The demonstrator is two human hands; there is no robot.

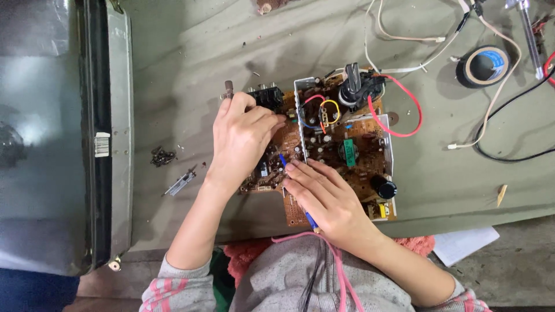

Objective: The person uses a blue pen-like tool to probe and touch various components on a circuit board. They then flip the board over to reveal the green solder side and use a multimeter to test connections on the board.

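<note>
Near the table's front edge, the left hand [240, 138] presses flat on the brown circuit board [352, 156]; the right hand [324, 196] pinches a blue-handled tool [283, 162] onto it, work unfinished.

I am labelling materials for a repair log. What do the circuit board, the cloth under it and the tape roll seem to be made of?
Circuit board: brown, matte, probably phenolic laminate, with a metal frame along its edge. Cloth: olive-green woven fabric, matte, creased. Tape roll: glossy black, likely vinyl, on a pale core that looks like cardboard. The left hand rests on the board; the right hand holds a blue tool.
</note>
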